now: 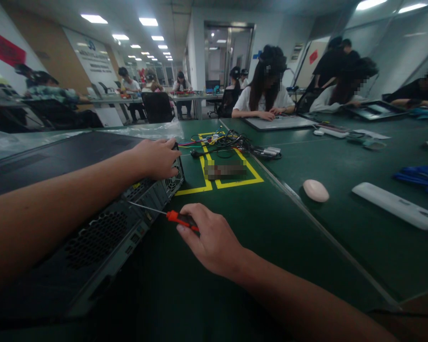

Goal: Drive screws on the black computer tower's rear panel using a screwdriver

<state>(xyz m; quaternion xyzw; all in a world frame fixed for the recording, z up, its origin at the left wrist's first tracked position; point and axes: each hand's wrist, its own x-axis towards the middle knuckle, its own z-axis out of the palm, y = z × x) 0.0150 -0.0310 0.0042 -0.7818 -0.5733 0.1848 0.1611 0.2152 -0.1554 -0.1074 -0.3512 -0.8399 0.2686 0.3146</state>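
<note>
A black desktop computer case (128, 228) lies on its side at the left, with its vented back panel turned toward me. My left hand (155, 159) rests across the case's far top corner, fingers stretched out and apart, with the thumb over the back panel near a round fan grille (173, 183). In my right hand (212, 237) is a screwdriver (178, 218) with a red and black handle, held between thumb and fingers. Its thin shaft points left, and the tip appears to be at the back panel; exact contact is unclear.
Beyond the case lies a tangle of black cables (238, 142) by yellow tape marks (240, 183) on the green table (271, 285). A pale rounded object (316, 190) and a long white device (395, 205) lie rightward. Across the table, a person (266, 90) leans over a flat panel (280, 122).
</note>
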